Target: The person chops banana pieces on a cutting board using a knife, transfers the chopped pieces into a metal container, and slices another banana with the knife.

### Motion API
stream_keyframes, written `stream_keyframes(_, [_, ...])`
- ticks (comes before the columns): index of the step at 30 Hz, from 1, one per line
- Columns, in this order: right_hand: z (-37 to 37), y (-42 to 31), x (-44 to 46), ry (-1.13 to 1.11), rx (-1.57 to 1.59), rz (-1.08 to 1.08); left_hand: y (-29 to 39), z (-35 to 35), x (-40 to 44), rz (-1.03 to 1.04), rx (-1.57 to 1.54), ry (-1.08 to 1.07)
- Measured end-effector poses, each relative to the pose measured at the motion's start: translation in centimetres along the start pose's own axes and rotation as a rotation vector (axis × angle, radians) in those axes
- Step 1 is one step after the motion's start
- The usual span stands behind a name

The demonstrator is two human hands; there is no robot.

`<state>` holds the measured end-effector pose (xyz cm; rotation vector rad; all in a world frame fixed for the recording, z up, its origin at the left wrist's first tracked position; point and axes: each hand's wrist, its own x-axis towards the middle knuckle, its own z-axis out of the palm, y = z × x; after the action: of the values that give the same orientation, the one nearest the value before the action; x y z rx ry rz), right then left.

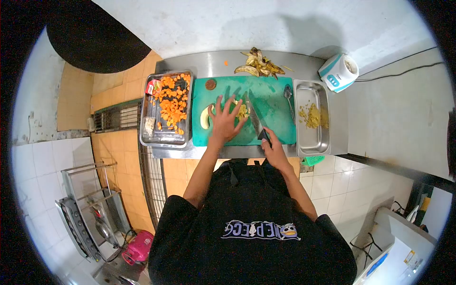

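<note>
My right hand is wrapped round the black handle of a kitchen knife, whose blade points away from me over the green cutting board. Fingers spread, my left hand is over the board, just left of the blade. Chopped banana pieces lie between that hand and the knife, partly hidden by the fingers. A peeled banana rests on the board to the left of my left hand. Near the board's far left corner is a small round brown item. A spoon lies along the right edge.
To the left stands a metal tray with orange carrot pieces and small packets. Banana peels are heaped behind the board. On the right are a steel pan holding yellowish chopped pieces and a white-and-teal appliance by the wall.
</note>
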<state>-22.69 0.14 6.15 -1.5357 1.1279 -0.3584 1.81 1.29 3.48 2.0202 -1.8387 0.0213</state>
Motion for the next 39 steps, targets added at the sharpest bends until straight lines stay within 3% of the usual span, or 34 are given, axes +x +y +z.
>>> stream_keyframes(2, [0.0,-0.5,0.0,-0.048,0.198,0.075,0.7,0.1,-0.6,-0.013,0.014,0.032])
stream_keyframes(11, [-0.7,-2.8,-0.4,-0.177,0.440,0.205,1.7,0.4,-2.5,0.065,-0.002,-0.005])
stream_keyframes(27, [-1.7,-5.0,-3.7,-0.212,0.467,0.199,-2.0,-0.5,-0.1,0.068,-0.019,0.015])
stream_keyframes(30, [-2.1,-4.8,-4.1,-0.186,0.340,0.193,-2.4,-0.4,0.2,0.004,0.034,-0.043])
stream_keyframes(32, [-1.8,-3.5,-3.8,0.004,-0.096,-0.145,-1.8,-0.1,0.3,-0.202,-0.589,0.014])
stream_keyframes(33, [-1.6,-3.9,-3.7,0.009,-0.096,-0.143,-1.1,-0.5,0.4,-0.197,-0.591,0.012])
stream_keyframes(35, [-1.1,-4.8,-3.6,0.091,-0.244,-0.264,0.1,-1.5,0.2,-0.495,-1.293,-0.064])
stream_keyframes(36, [-0.8,-5.0,-3.6,0.120,-0.293,-0.303,0.4,-1.6,0.3,-0.495,-1.292,-0.066])
stream_keyframes(38, [-0.3,-4.6,-3.3,0.038,-0.370,-0.234,0.7,-2.0,0.6,-0.800,-1.816,-0.086])
stream_keyframes(39, [-0.1,-4.5,-3.1,0.038,-0.369,-0.238,0.3,-1.9,0.4,-0.798,-1.815,-0.082])
